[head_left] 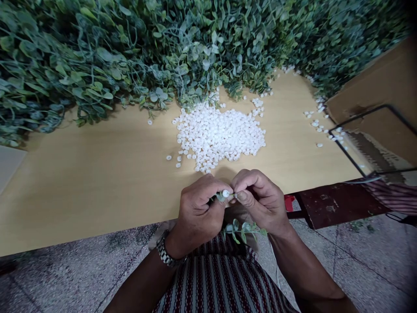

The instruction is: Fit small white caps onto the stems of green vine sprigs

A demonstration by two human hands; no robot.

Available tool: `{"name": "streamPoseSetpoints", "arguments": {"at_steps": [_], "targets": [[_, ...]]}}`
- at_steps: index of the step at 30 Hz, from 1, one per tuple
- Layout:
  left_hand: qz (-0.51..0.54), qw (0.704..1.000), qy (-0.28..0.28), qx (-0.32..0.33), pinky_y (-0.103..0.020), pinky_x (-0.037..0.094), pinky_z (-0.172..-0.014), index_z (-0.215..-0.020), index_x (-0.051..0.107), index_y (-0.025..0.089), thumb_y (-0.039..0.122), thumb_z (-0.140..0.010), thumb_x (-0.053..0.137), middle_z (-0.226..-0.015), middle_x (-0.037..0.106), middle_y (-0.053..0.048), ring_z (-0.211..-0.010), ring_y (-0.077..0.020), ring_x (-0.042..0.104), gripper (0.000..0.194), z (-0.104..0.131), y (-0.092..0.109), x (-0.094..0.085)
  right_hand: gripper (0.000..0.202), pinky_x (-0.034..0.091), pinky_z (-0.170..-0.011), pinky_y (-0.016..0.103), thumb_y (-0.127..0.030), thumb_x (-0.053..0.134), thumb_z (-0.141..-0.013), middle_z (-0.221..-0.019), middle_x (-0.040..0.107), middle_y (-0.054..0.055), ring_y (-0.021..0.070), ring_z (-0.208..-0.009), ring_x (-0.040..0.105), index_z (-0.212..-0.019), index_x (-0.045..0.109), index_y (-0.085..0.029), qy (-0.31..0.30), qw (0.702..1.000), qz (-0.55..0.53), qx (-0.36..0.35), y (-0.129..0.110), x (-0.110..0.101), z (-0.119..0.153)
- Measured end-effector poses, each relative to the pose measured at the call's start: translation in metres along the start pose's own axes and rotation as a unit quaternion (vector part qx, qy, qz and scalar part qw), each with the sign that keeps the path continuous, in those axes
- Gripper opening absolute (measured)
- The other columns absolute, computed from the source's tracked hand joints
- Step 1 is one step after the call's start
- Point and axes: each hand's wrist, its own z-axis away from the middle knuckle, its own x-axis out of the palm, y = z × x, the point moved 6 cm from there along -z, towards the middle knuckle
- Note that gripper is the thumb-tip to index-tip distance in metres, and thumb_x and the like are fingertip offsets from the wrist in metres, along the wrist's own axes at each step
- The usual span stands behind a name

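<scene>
Near the table's front edge my two hands meet, fingertips almost touching. My left hand (pixel 202 211) is closed on a green leafy sprig, and a small white piece (pixel 225 193) shows at its thumb and forefinger. My right hand (pixel 262 202) pinches a thin part of the sprig at its stem. Leaves of a sprig (pixel 244 230) hang below the hands, over my lap. Just beyond the hands lies a pile of small white pieces (pixel 221 134) on the light wooden table (pixel 97 174).
A thick heap of artificial greenery (pixel 146 52) spans the table's far side. At the right stand a torn cardboard box (pixel 384 100) and a black wire frame (pixel 355 117), with loose white pieces nearby. A pale flat object (pixel 9 165) lies at the left edge.
</scene>
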Motion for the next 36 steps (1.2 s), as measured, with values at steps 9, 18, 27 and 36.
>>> {"name": "streamPoseSetpoints", "arguments": {"at_steps": [9,18,27,36], "targets": [[-0.019,1.000,0.008,-0.004,-0.023,0.043,-0.053,-0.069,0.062,0.016,0.001,-0.074,0.058,-0.058,0.055,0.002,-0.055,-0.0100,0.051,0.015,0.0013,-0.0020,-0.0008,0.007,0.044,-0.057,0.026,-0.014,0.053,-0.087,-0.073,0.052,0.000,0.0118,-0.064,0.051,-0.084,0.055,-0.020,0.003,1.000,0.012,-0.007,-0.0008,0.0014,-0.0009],[-0.023,1.000,0.008,-0.008,-0.022,0.042,-0.052,-0.070,0.062,0.016,0.000,-0.073,0.058,-0.059,0.056,0.002,-0.055,-0.0095,0.051,0.017,0.0020,-0.0019,-0.0009,0.008,0.045,-0.057,0.026,-0.012,0.054,-0.086,-0.074,0.054,0.000,0.0116,-0.065,0.053,-0.086,0.055,-0.020,0.005,1.000,-0.002,-0.003,0.0013,0.0012,-0.0003],[0.000,1.000,0.015,-0.006,-0.022,0.042,-0.051,-0.071,0.063,0.016,0.000,-0.073,0.059,-0.058,0.056,0.002,-0.055,-0.0094,0.051,0.016,0.0022,-0.0042,0.0003,0.005,0.044,-0.055,0.025,-0.017,0.054,-0.087,-0.073,0.052,-0.001,0.0108,-0.063,0.051,-0.084,0.053,-0.020,-0.024,1.000,-0.007,-0.001,-0.0002,0.0022,-0.0049],[0.003,1.000,0.018,-0.023,-0.022,0.041,-0.051,-0.071,0.064,0.016,-0.001,-0.072,0.060,-0.058,0.056,0.003,-0.054,-0.0086,0.049,0.017,0.0041,-0.0043,-0.0005,0.004,0.041,-0.056,0.025,-0.018,0.054,-0.087,-0.075,0.050,0.000,0.0108,-0.063,0.049,-0.084,0.052,-0.020,-0.047,0.998,-0.032,0.013,0.0019,0.0020,-0.0067]]}}
